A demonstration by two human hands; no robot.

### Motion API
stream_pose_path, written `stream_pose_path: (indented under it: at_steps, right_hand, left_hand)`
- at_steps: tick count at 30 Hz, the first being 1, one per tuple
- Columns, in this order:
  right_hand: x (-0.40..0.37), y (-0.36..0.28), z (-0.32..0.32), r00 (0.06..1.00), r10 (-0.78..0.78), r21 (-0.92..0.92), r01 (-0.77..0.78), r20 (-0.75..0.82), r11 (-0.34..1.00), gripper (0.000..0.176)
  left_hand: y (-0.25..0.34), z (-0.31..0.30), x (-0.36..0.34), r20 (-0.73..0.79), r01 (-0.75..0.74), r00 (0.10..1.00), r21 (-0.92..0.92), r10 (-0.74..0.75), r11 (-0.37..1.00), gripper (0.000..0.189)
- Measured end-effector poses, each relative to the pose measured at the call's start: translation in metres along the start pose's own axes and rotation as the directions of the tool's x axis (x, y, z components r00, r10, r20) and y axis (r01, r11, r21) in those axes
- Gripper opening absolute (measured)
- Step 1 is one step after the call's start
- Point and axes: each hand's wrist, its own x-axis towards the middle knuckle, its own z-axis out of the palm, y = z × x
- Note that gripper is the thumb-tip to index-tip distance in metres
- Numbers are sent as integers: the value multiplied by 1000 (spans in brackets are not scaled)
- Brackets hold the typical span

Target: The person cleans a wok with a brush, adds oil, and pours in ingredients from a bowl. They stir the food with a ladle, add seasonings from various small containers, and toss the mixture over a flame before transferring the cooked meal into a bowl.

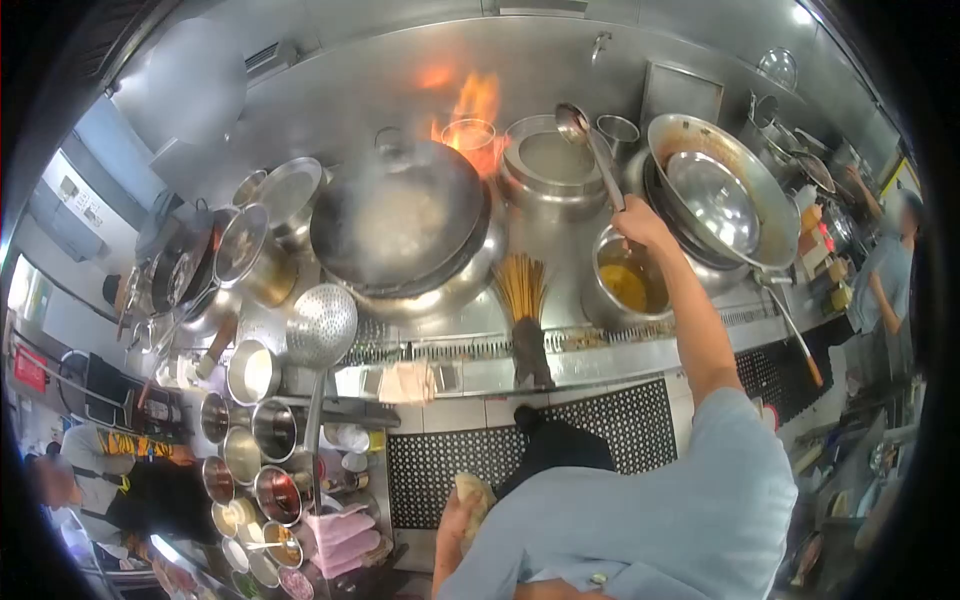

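My right hand point(640, 222) is closed round the handle of a metal ladle point(574, 123). The ladle's bowl is raised near the round covered pot point(552, 158) at the back of the stove. Just below this hand stands a metal pot of yellow-brown liquid point(628, 286). Low in front of my body, my left hand point(455, 520) grips a folded beige cloth point(476, 492). A big dark wok point(345, 235) sits on the burner to the left, steaming, its contents blurred by the steam. Flames point(478, 105) rise behind it around a small metal container.
A bamboo brush point(520, 288) lies at the stove's front edge. A perforated skimmer point(322, 325) rests to the left, above several seasoning pots point(276, 430). A large tilted wok point(775, 200) stands at right. Other people point(880, 275) are at both sides. A black mat point(440, 465) covers the floor.
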Motion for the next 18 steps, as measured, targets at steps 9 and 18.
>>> stream_pose_path:
  at_steps: [9,18]
  right_hand:
    - [119,73,-2,774,-206,786,-617,599,-29,24]
    - [-19,22,-7,883,-200,900,-435,425,-7,31]
  left_hand:
    - [106,67,85,4,68,997,264,-71,962,61]
    - [56,18,95,92,11,993,564,-76,826,74]
